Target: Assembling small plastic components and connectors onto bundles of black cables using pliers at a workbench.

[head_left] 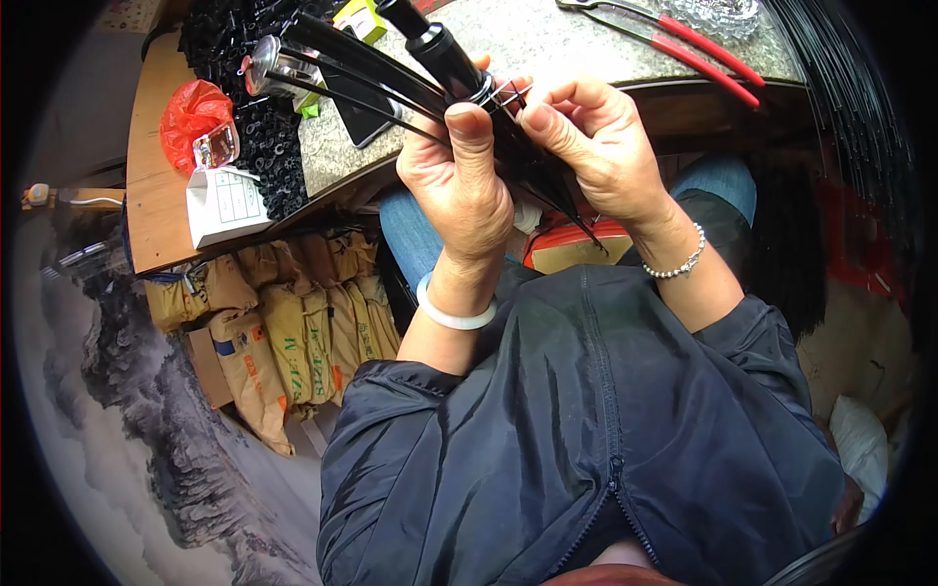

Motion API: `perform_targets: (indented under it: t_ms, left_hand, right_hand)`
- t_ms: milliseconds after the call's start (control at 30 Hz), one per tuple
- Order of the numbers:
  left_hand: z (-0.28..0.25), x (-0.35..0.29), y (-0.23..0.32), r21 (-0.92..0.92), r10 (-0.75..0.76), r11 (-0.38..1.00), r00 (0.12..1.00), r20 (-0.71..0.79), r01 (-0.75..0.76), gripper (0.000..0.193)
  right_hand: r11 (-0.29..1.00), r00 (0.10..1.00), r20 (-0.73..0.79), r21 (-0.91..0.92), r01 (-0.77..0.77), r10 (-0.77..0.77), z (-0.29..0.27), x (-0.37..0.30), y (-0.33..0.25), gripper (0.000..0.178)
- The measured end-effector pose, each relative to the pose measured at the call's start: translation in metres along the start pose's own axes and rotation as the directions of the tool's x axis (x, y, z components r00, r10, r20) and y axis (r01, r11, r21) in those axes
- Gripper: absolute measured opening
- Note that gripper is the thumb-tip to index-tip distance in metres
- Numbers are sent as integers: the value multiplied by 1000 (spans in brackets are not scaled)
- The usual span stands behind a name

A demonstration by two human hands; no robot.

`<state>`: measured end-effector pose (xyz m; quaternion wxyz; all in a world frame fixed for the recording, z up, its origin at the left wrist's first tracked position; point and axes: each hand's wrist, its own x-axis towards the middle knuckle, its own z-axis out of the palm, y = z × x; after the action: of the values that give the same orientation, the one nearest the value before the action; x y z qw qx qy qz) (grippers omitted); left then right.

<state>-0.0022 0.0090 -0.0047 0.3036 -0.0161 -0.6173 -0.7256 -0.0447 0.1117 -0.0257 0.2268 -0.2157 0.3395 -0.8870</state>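
Note:
My left hand (455, 176) is wrapped around a black umbrella frame (445, 61), its thumb pressed on the ribs near a ringed hub. Dark rods (366, 59) fan out from there toward the upper left, and others taper down to a point between my hands. Close to the hub, my right hand (604, 142) is closed, thumb against forefinger, on a thin, light wire-like strand (510, 93). The strand's ends are partly hidden by the fingers. Above the desk edge, the frame is tilted, its thick black tube pointing up and left.
Red-handled pliers (684, 44) and a glass dish (721, 14) lie on the stone-patterned desktop. A phone (354, 119), heaped small black parts (277, 161), a red plastic bag (188, 115) and a white box (223, 210) are leftward. Black rods (840, 107) hang at right; packed sacks (293, 342) stand below.

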Motion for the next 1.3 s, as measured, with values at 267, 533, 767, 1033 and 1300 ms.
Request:
perform_targets:
  t_ms: [267,533,767,1033,1300]
  left_hand:
    - [1,0,1,-1,0,1000,1000,28,0,51]
    - [-1,1,-1,-65,-56,996,998,40,59,50]
    - [1,0,0,-36,-35,999,999,21,36,50]
    - [3,2,-2,-29,-43,999,999,1,43,51]
    - [1,1,-4,-16,-38,999,999,3,38,51]
  right_hand:
    - [987,1000,13,-161,22,-20,1,0,-9,10]
    - [991,993,-42,-66,-114,112,-3,2,2,13]
    - [995,997,6,-59,-81,82,-2,0,-1,11]
    - [991,996,-19,-100,-84,82,-5,1,-2,12]
    - [989,999,-36,-144,-44,39,-5,2,0,17]
